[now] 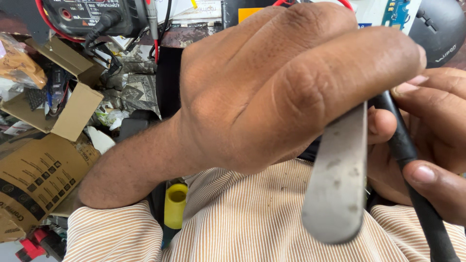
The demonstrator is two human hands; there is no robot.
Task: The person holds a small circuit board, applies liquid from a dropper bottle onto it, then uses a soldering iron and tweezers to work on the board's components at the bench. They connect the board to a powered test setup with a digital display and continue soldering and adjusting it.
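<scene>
Both hands worked close to the camera.
The left hand [272,92] gripped a flat grey tool [340,179]; the right hand [427,140] pinched a black cable [412,165].

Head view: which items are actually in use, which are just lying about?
In use:
- left hand, gripping a flat grey metal tool
- right hand, fingers around a black rod

Lying about:
- yellow cap
- open cardboard box
- flat printed carton
- black meter with red leads
- black mouse
</scene>
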